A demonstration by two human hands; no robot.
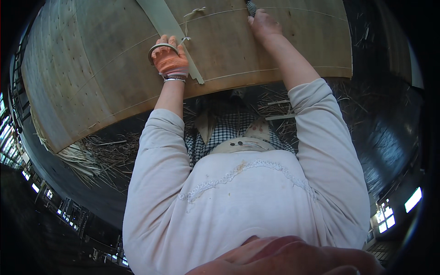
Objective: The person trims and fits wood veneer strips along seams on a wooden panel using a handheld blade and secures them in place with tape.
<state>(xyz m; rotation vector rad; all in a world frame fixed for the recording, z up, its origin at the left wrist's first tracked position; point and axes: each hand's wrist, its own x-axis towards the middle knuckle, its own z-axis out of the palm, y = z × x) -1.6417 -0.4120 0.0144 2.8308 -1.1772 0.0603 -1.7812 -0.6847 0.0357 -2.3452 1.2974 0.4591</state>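
A large sheet of thin wood veneer spreads in front of me, with thin string lines running across it. My left hand, in an orange-coated glove, lies on the sheet with its fingers stretched forward. A thin ring, perhaps a roll of tape, encircles those fingers. Beside and under the fingertips runs a long, pale veneer strip, its narrow end pointing toward me. My bare right hand is closed around a dark tool with a grey, wrapped-looking handle; the picture's top edge cuts off its far part.
A twisted pale scrap rests on the sheet near the strip. Thin veneer offcuts are heaped on the floor at the left. More scraps lie below the sheet's near edge, by my legs. Bright windows show at the right.
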